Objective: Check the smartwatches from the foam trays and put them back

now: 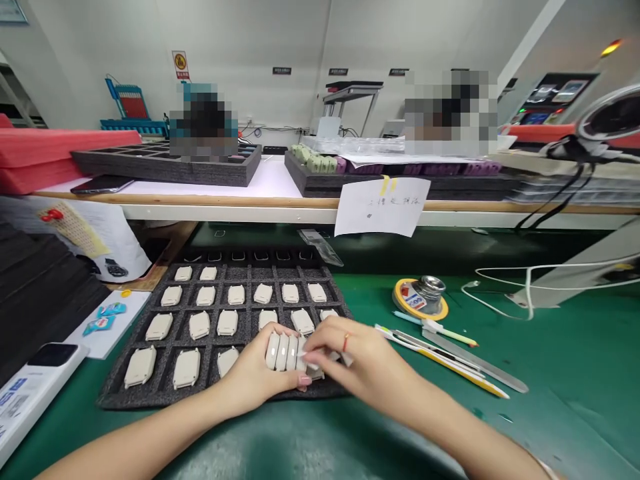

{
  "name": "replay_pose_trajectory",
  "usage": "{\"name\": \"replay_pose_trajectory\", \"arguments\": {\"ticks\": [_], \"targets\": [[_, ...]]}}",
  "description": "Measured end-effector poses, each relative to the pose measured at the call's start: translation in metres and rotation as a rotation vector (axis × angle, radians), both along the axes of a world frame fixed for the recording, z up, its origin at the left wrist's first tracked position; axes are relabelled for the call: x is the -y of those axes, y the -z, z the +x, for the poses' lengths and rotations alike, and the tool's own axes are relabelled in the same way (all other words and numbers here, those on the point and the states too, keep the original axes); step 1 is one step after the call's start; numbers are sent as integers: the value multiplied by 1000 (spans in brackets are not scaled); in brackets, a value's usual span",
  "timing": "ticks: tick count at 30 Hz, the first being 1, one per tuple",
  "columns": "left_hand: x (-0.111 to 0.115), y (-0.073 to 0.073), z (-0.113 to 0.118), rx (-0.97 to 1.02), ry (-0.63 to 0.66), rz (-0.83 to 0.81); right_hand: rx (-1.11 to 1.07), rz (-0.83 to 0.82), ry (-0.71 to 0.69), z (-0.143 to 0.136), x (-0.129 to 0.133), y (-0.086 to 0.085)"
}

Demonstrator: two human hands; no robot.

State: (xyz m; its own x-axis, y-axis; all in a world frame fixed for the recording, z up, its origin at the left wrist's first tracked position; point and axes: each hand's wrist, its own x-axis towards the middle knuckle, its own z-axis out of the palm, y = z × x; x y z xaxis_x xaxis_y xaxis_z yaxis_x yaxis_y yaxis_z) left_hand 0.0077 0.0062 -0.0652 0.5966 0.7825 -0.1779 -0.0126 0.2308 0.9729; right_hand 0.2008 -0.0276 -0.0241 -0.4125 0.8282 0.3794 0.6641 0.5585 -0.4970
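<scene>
Several pale watch-case-like parts [283, 352] stand side by side in a row in my left hand [257, 370], whose fingers and thumb wrap round them. My right hand [345, 353] is pinched at the right end of that row, on something small and whitish that I cannot make out. Both hands are over the front right part of a dark foam tray [163, 375]. More pale parts [187, 369] lie one to a compartment in its rows; my hands hide some compartments.
Right of the tray lie tweezers and pen-like tools [450, 363], a metal strip [480, 363] and a yellow tape roll [420, 300]. At left are a white box [35, 393] and dark stacked foam [40, 293]. A shelf [240, 212] with trays crosses behind; people sit beyond.
</scene>
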Motion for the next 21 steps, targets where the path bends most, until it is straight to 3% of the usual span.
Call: {"name": "replay_pose_trajectory", "arguments": {"ticks": [3,6,21], "targets": [[0,-1,0,5,-12,43,69,142,-146,-27,1,5],[0,-1,0,30,19,-26,71,140,-205,-27,-8,7],[-3,4,1,37,24,-55,30,225,-219,-19,-21,9]]}}
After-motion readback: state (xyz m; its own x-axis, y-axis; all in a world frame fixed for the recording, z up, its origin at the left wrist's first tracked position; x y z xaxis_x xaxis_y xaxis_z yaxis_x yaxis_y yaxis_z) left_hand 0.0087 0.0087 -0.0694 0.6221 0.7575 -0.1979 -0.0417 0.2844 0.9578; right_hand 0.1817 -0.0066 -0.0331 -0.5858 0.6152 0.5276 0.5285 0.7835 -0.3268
